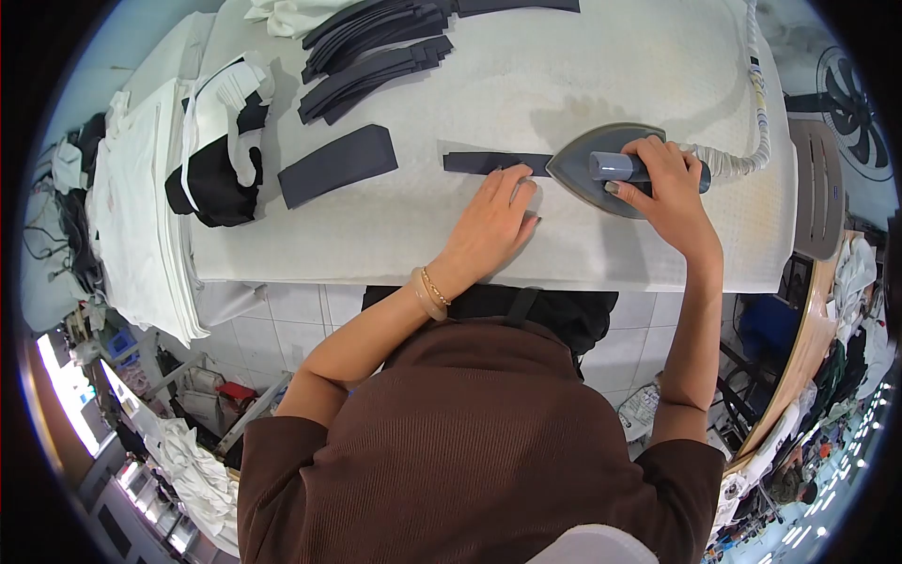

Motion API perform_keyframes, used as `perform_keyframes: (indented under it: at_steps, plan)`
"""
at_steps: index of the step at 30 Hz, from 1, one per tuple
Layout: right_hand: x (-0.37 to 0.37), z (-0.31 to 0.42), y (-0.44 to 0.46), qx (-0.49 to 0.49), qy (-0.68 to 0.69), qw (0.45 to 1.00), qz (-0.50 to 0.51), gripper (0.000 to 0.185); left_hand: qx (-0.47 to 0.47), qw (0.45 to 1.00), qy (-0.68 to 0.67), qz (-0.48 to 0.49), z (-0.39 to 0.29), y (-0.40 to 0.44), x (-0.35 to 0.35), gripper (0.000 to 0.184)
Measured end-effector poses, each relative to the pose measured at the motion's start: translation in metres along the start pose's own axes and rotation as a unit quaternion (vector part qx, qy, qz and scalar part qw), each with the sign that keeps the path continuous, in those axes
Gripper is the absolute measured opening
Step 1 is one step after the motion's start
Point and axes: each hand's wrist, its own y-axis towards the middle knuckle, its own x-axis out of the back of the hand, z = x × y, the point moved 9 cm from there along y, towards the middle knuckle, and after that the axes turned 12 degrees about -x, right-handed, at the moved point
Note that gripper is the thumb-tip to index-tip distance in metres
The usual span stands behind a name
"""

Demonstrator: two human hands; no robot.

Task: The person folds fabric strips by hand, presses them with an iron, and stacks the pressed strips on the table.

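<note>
My right hand [665, 193] is wrapped round the handle of a grey clothes iron [587, 174]. The iron lies flat on the white-covered table, its tip pointing left over the right end of a narrow dark fabric strip [474, 163]. Fingertips of my left hand [493, 216] rest on the lower edge of that strip, just left of the iron's tip, with the fingers stretched out. Whatever part of the strip lies under the iron is hidden. A wider dark fabric piece [338, 167] lies flat farther left.
Stacks of dark fabric strips [376, 75] lie at the back. At left are a black and white cloth bundle [221, 164] and a pile of white fabric [141, 207]. A wrapped hose [742, 164] runs from the iron along the right side. A fan [836, 113] stands beyond the table.
</note>
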Motion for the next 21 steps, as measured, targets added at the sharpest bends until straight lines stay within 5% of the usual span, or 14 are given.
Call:
perform_keyframes:
  at_steps: [12, 16, 18, 21]
  plan:
    - [-0.003, 0.017, -0.001, 0.002, -0.009, 1.000, -0.025, 0.034, 0.040, 0.997, -0.005, -0.073, 0.018, -0.009, 0.031, 0.034]
    - [-0.004, 0.021, 0.000, -0.003, -0.006, 1.000, -0.019, 0.034, 0.142, 0.959, 0.116, -0.215, 0.033, -0.031, 0.077, 0.032]
    - [-0.004, 0.022, 0.000, -0.001, -0.004, 1.000, -0.017, 0.034, 0.403, 0.869, -0.169, -0.230, 0.077, -0.063, 0.058, 0.035]
    - [-0.004, 0.024, 0.001, 0.001, -0.005, 1.000, -0.018, 0.035, 0.405, 0.865, -0.191, -0.228, 0.089, -0.065, 0.053, 0.022]
